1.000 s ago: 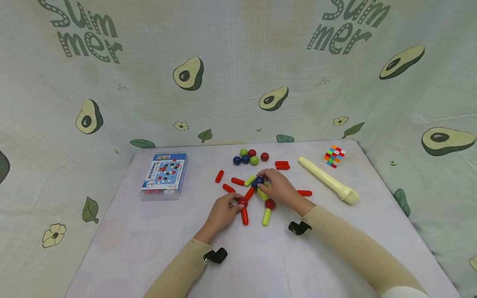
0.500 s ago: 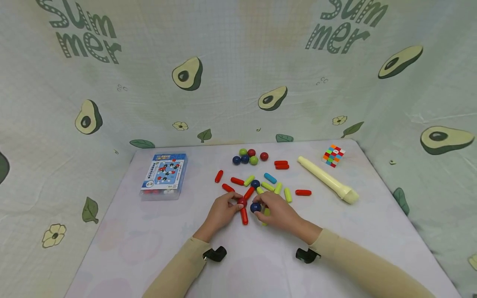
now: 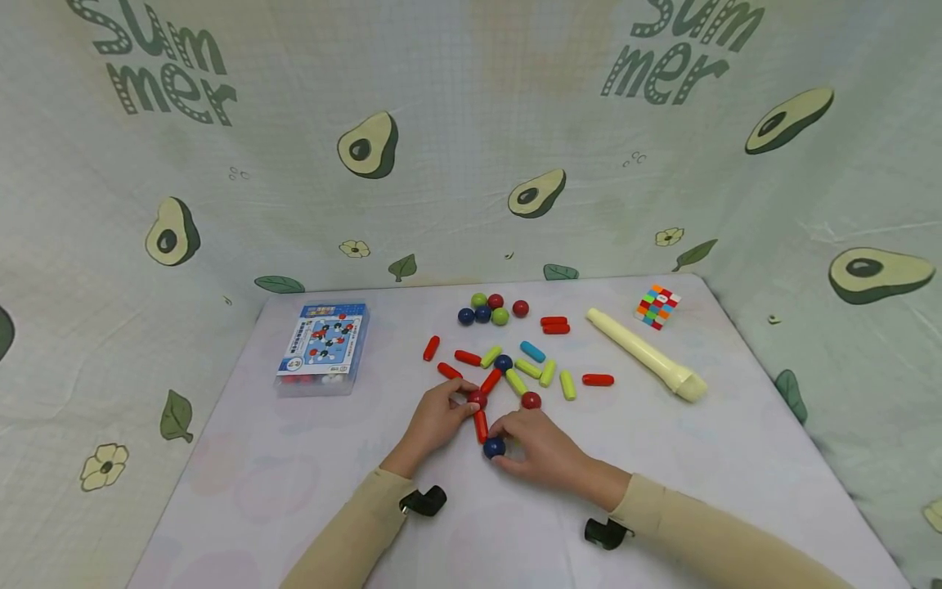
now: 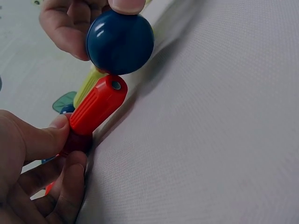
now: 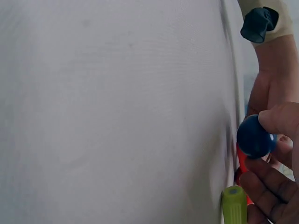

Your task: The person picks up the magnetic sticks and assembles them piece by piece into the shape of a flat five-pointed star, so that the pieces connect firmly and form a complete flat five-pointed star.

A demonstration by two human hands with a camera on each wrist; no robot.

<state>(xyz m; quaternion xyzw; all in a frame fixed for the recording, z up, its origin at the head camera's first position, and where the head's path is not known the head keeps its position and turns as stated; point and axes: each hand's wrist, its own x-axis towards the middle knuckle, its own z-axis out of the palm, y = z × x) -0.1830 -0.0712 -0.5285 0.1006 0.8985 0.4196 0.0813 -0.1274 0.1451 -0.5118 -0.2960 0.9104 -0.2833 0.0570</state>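
My left hand (image 3: 437,423) pinches a red ball (image 3: 477,399) between thumb and fingers. From this ball one red rod (image 3: 491,381) runs to a dark blue ball (image 3: 503,362), and another red rod (image 4: 98,105) points toward me, a small metal disc in its end. My right hand (image 3: 545,450) pinches a second dark blue ball (image 4: 120,42) right at that rod's near end. A yellow-green rod (image 3: 517,382) links the far blue ball to another red ball (image 3: 531,400). The yellow-green rod (image 5: 233,205) below that one is hidden by my right hand in the head view.
Loose red rods (image 3: 431,348), yellow-green rods (image 3: 567,384) and a blue rod (image 3: 533,352) lie around the build. Several balls (image 3: 482,314) cluster behind. A boxed set (image 3: 322,348) lies left; a cream tube (image 3: 646,354) and a puzzle cube (image 3: 658,307) lie right.
My right hand has carried the dark blue ball from beside the far blue ball toward me, to the red rod's near end. The left hand keeps its pinch on the red ball.
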